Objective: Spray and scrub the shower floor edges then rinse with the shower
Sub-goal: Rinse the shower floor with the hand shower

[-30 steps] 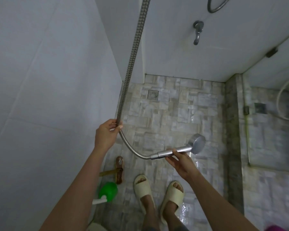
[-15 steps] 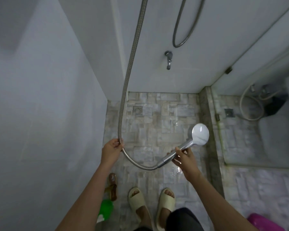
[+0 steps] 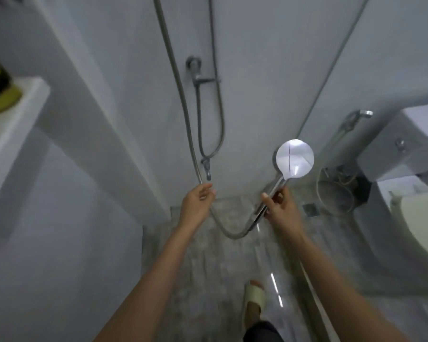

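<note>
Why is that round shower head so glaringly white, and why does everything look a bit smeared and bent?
Head view: the shower head face catches the light and blows out to plain white. Head view: the floor and the sandal are smeared by motion blur, with bright streaks of glare on the floor. Head view: the wide-angle lens tilts and bows the wall.

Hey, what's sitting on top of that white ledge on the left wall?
A yellow and dark object sits on the ledge, at the picture's edge. It is blurred and partly cut off, so what it is cannot be told.
</note>
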A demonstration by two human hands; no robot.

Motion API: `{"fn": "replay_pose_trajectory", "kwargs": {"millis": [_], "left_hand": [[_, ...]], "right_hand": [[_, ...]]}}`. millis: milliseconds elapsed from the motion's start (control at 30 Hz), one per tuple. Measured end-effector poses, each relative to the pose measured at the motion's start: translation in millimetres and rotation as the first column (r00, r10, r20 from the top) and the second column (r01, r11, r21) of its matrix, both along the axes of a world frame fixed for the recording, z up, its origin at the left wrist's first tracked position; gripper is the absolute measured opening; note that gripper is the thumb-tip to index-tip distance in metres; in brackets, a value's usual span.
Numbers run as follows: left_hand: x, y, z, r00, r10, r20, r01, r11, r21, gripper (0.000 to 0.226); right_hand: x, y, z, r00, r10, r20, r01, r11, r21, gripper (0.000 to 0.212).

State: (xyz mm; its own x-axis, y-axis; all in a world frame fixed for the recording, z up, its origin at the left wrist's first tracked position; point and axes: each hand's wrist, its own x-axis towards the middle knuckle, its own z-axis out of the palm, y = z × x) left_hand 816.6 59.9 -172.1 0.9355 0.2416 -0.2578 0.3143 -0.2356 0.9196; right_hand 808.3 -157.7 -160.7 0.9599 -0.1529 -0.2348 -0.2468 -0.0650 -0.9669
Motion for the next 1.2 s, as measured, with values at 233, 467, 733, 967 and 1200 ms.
{"fn": "replay_pose_trajectory", "kwargs": {"millis": [233, 467, 733, 967, 1200], "left_hand": [[146, -42, 109, 0.977, 0.111, 0.182, -0.083, 0.984, -0.156, 0.008], [261, -41, 144, 0.927, 0.37, -0.053, -0.354, 0.825, -0.441, 0.026], [250, -4, 104, 0.941, 0.322, 0.104, -0.321, 0.751, 0.578, 0.027], [228, -9, 121, 0.834, -0.122, -0.537, 0.47, 0.667, 0.578, 0.04], [173, -60, 81, 0.712, -0.682, -0.167, 0.702, 0.687, 0.187, 0.038]], "right_hand": [[115, -38, 83, 0.986, 0.113, 0.122, -0.104, 0.991, -0.081, 0.012], [204, -53, 155, 0.943, 0.212, 0.257, -0.176, 0.972, -0.155, 0.027], [233, -50, 191, 0.924, 0.204, 0.324, -0.164, 0.976, -0.145, 0.017], [243, -37, 209, 0.925, 0.146, 0.352, -0.116, 0.988, -0.105, 0.012], [243, -18, 243, 0.896, 0.086, 0.435, -0.097, 0.995, 0.001, 0.018]]}}
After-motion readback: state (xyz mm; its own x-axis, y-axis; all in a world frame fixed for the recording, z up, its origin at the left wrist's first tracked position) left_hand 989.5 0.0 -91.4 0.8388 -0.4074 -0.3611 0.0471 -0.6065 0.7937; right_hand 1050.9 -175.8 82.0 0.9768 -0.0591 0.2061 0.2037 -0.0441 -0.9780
